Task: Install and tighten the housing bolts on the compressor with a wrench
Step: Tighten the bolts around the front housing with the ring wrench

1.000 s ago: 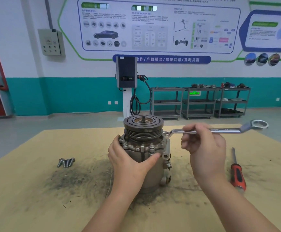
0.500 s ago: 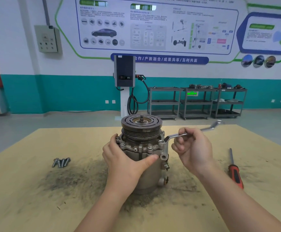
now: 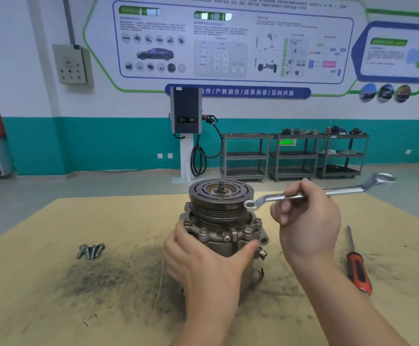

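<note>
The metal compressor [image 3: 222,216] stands upright on the brown table [image 3: 53,295], pulley end up. My left hand [image 3: 201,260] grips its housing from the near side, thumb stretched across the front. My right hand [image 3: 305,221] holds a silver ring wrench [image 3: 340,190] by the middle of its shaft. The wrench lies about level, and its small ring end hangs in the air beside the pulley's right rim, above the housing flange. Several bolt heads show around the flange. A small group of loose bolts [image 3: 91,250] lies on the table to the left.
A red-handled screwdriver [image 3: 356,265] lies on the table at the right. Dark grit covers the table around the compressor. Beyond the table stand grey shelf carts [image 3: 293,156] and a charging post [image 3: 186,136] against the wall.
Half a second ago the wrench's ring end sat low on a right-side flange bolt. It has since been lifted off and swung back up level beside the pulley. My left hand stayed on the housing.
</note>
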Motion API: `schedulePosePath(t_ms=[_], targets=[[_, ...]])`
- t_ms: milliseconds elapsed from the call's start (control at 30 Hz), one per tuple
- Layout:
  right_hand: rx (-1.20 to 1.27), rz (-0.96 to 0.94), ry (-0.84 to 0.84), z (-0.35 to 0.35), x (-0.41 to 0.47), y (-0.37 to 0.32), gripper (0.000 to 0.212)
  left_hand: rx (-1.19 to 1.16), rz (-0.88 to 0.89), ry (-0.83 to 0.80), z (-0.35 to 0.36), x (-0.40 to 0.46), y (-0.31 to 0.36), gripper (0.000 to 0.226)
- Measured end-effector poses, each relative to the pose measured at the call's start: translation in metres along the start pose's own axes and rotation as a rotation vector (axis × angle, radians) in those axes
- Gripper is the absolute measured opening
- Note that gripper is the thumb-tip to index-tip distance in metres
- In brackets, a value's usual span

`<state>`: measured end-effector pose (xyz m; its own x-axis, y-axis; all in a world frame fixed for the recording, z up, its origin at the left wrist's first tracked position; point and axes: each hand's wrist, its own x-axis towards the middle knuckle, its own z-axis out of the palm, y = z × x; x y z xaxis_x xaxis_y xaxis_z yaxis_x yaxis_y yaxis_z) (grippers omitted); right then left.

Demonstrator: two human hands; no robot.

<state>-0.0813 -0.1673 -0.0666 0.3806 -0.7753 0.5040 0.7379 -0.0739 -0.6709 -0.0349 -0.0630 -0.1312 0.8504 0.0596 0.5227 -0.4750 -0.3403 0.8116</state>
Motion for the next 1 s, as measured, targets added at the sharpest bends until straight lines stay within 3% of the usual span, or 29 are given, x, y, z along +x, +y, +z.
schedulePosePath(t_ms=[133,200,300,400,500,567,700,800,900,1000], targets=[[0.113,0.245,-0.013,-0.011,0.005,0.008,0.044,-0.067,0.116,0.003,-0.011,0.02,-0.017,0.117],[0.118,0.31,-0.042,-0.016,0.003,0.011,0.043,-0.21,0.11,-0.169,-0.022,0.041,-0.027,0.114],[0.161,0.424,-0.081,-0.016,0.004,0.011,0.039,-0.408,0.016,-0.561,-0.033,0.067,-0.035,0.117],[0.19,0.459,-0.052,-0.018,-0.001,0.011,0.042,-0.46,0.062,-0.716,-0.033,0.074,-0.042,0.089],[-0.018,0.17,0.0,-0.023,-0.021,0.019,0.047,-0.49,0.06,-0.715,-0.031,0.074,-0.044,0.08],[-0.151,-0.085,0.002,-0.023,-0.038,0.023,0.037,-0.489,0.049,-0.703,-0.03,0.073,-0.044,0.077],[-0.417,-0.404,-0.201,-0.019,-0.06,0.028,0.03,-0.442,0.038,-0.645,-0.03,0.069,-0.042,0.076],[-0.457,-0.358,-0.224,-0.018,-0.061,0.026,0.032,-0.397,0.021,-0.586,-0.029,0.065,-0.042,0.089],[-0.244,-0.143,-0.129,-0.018,-0.047,0.014,0.039,-0.264,0.007,-0.456,-0.032,0.056,-0.037,0.117],[-0.121,0.099,-0.03,-0.018,-0.03,0.007,0.047,-0.233,-0.008,-0.407,-0.033,0.048,-0.03,0.126]])
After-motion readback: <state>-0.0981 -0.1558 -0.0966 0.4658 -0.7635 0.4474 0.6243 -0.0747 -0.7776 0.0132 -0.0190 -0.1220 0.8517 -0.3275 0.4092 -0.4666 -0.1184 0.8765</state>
